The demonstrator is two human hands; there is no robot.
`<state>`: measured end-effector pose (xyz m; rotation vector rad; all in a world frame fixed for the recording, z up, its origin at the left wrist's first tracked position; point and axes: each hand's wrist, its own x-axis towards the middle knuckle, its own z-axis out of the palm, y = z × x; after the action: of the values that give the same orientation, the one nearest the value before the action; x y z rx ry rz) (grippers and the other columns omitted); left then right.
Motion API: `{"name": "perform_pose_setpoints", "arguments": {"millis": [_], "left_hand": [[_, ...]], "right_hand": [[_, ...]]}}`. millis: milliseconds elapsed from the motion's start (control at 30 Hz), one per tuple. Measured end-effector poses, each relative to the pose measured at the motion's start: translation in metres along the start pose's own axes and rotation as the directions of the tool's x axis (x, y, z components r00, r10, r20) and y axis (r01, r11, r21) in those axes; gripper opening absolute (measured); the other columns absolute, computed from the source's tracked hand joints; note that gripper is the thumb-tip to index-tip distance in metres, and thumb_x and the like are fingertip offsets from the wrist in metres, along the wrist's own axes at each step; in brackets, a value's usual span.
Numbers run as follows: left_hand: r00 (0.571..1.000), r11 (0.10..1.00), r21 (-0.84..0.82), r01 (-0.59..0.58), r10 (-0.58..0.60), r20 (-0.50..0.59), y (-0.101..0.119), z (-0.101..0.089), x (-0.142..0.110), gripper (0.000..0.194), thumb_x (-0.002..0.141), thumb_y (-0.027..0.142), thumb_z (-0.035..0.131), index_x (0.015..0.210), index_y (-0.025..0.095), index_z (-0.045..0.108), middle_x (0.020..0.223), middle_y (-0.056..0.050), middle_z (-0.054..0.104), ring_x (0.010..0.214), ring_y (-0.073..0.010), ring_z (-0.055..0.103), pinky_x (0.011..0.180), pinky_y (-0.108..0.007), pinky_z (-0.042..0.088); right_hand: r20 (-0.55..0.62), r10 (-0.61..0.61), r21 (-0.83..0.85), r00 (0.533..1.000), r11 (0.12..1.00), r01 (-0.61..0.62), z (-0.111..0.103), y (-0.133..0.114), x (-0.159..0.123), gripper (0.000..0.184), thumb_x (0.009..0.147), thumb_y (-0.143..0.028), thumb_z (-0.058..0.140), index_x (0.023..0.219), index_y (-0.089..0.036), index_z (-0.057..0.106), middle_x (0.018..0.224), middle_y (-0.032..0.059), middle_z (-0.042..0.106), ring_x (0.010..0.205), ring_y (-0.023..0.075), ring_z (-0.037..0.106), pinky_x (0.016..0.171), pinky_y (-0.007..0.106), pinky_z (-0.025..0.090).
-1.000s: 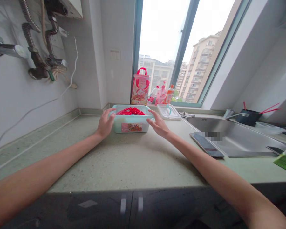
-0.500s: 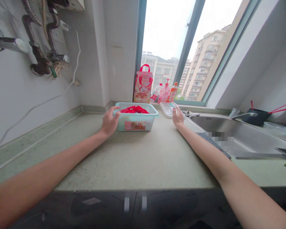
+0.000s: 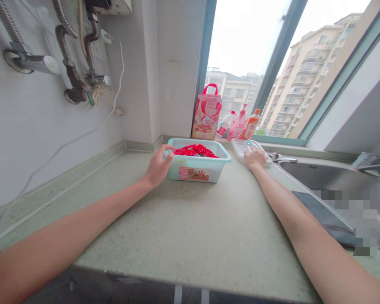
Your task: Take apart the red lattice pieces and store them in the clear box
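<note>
A pale turquoise plastic storage box (image 3: pixel 174 172) sits on the countertop, open at the top, with a printed label on its front. Bright red pieces (image 3: pixel 196 150) are heaped inside; their kind is too small to make out. My left hand (image 3: pixel 160 165) grips the box's left end, thumb and fingers at the rim. To the right of the box, a whitish clear lid (image 3: pixel 238 148) with a turquoise handle lies at the back of the counter. My right hand (image 3: pixel 255 157) is closed on the lid's near side, its fingertips partly hidden.
A red-handled bag (image 3: pixel 207 116), a white bottle (image 3: pixel 225 124), a pink pump bottle (image 3: pixel 238 125) and an orange-capped bottle (image 3: pixel 252 123) stand along the windowsill. At right are a steel sink (image 3: pixel 316 169) and a dark flat board (image 3: pixel 323 217). Pipes (image 3: pixel 77 84) hang on the left wall.
The view has swung left and down, so everything appears further right. My right hand has turned palm-down over the lid. My left hand stays at the box's left end.
</note>
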<state>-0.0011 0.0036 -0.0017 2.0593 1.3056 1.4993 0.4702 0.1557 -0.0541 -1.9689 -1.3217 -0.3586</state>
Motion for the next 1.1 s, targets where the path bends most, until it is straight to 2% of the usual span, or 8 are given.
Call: {"name": "perform_pose_setpoints", "arguments": {"millis": [267, 400, 533, 700, 767, 867, 967, 1100], "left_hand": [[0.994, 0.987, 0.141, 0.073, -0.083, 0.065, 0.013, -0.010, 0.009, 0.036, 0.101, 0.053, 0.046, 0.109, 0.024, 0.065, 0.097, -0.004, 0.073, 0.099, -0.0293, 0.068, 0.094, -0.041, 0.048], [0.989, 0.991, 0.090, 0.100, -0.109, 0.104, 0.011, -0.016, 0.018, 0.029, 0.096, 0.045, 0.049, 0.104, 0.023, 0.067, 0.088, -0.004, 0.072, 0.091, -0.0287, 0.068, 0.086, -0.039, 0.048], [0.990, 0.995, -0.021, 0.096, -0.093, 0.108, 0.008, -0.019, 0.021, 0.030, 0.088, 0.046, 0.051, 0.096, 0.022, 0.068, 0.084, -0.003, 0.069, 0.087, -0.0279, 0.064, 0.075, -0.035, 0.045], [0.990, 0.991, -0.111, 0.071, -0.056, 0.128, 0.006, -0.017, 0.020, 0.036, 0.085, 0.045, 0.044, 0.094, 0.021, 0.070, 0.073, -0.002, 0.058, 0.076, -0.0260, 0.058, 0.069, -0.036, 0.043], [0.990, 0.989, -0.145, 0.039, -0.019, 0.140, 0.004, -0.016, 0.020, 0.040, 0.085, 0.044, 0.042, 0.098, 0.020, 0.073, 0.081, -0.004, 0.063, 0.084, -0.0282, 0.061, 0.075, -0.039, 0.046], [0.985, 0.979, -0.198, 0.041, -0.006, 0.171, -0.002, -0.014, 0.022, 0.052, 0.085, 0.043, 0.042, 0.119, 0.018, 0.072, 0.101, -0.008, 0.072, 0.099, -0.0324, 0.065, 0.089, -0.047, 0.051], [0.986, 0.968, -0.246, 0.042, 0.001, 0.169, -0.010, -0.011, 0.021, 0.064, 0.086, 0.046, 0.046, 0.139, 0.014, 0.064, 0.124, -0.014, 0.074, 0.113, -0.0381, 0.066, 0.103, -0.054, 0.049], [0.991, 0.931, -0.365, -0.022, 0.070, 0.118, -0.017, -0.004, 0.017, 0.066, 0.091, 0.054, 0.050, 0.142, 0.014, 0.064, 0.148, -0.017, 0.066, 0.136, -0.0433, 0.058, 0.120, -0.057, 0.040]], "right_hand": [[-0.170, -0.316, -0.037, 0.933, 0.948, 0.315, -0.013, -0.016, -0.023, 0.061, 0.095, -0.027, 0.051, 0.153, -0.015, 0.063, 0.150, 0.0195, 0.065, 0.130, 0.0338, 0.062, 0.115, 0.051, 0.040], [-0.211, -0.284, 0.046, 0.935, 0.953, 0.300, -0.031, -0.019, -0.048, 0.065, 0.092, -0.033, 0.053, 0.155, -0.017, 0.061, 0.152, 0.0191, 0.063, 0.133, 0.0348, 0.062, 0.114, 0.051, 0.044], [-0.243, -0.236, 0.277, 0.941, 0.913, 0.300, -0.055, -0.025, -0.081, 0.066, 0.091, -0.043, 0.058, 0.153, -0.021, 0.064, 0.151, 0.0176, 0.064, 0.130, 0.0364, 0.066, 0.112, 0.055, 0.051], [-0.321, -0.111, 0.690, 0.941, 0.653, 0.312, -0.092, -0.056, -0.102, 0.074, 0.087, -0.055, 0.071, 0.152, -0.020, 0.065, 0.149, 0.0180, 0.063, 0.121, 0.0338, 0.072, 0.107, 0.054, 0.059], [-0.360, -0.093, 0.765, 0.928, 0.539, 0.351, -0.109, -0.076, -0.106, 0.073, 0.090, -0.056, 0.071, 0.152, -0.019, 0.065, 0.151, 0.0191, 0.061, 0.123, 0.0338, 0.072, 0.110, 0.056, 0.058], [-0.374, -0.244, 0.783, 0.895, 0.434, 0.445, -0.133, -0.104, -0.116, 0.068, 0.095, -0.056, 0.070, 0.154, -0.023, 0.064, 0.154, 0.0172, 0.060, 0.132, 0.0336, 0.067, 0.114, 0.057, 0.056], [-0.354, -0.441, 0.771, 0.825, 0.362, 0.524, -0.153, -0.122, -0.133, 0.062, 0.098, -0.057, 0.068, 0.153, -0.028, 0.066, 0.154, 0.0142, 0.062, 0.137, 0.0335, 0.064, 0.114, 0.055, 0.057], [-0.327, -0.545, 0.768, 0.772, 0.323, 0.553, -0.170, -0.135, -0.152, 0.055, 0.102, -0.059, 0.064, 0.149, -0.029, 0.070, 0.145, 0.0134, 0.068, 0.127, 0.0323, 0.069, 0.105, 0.051, 0.062]]}}
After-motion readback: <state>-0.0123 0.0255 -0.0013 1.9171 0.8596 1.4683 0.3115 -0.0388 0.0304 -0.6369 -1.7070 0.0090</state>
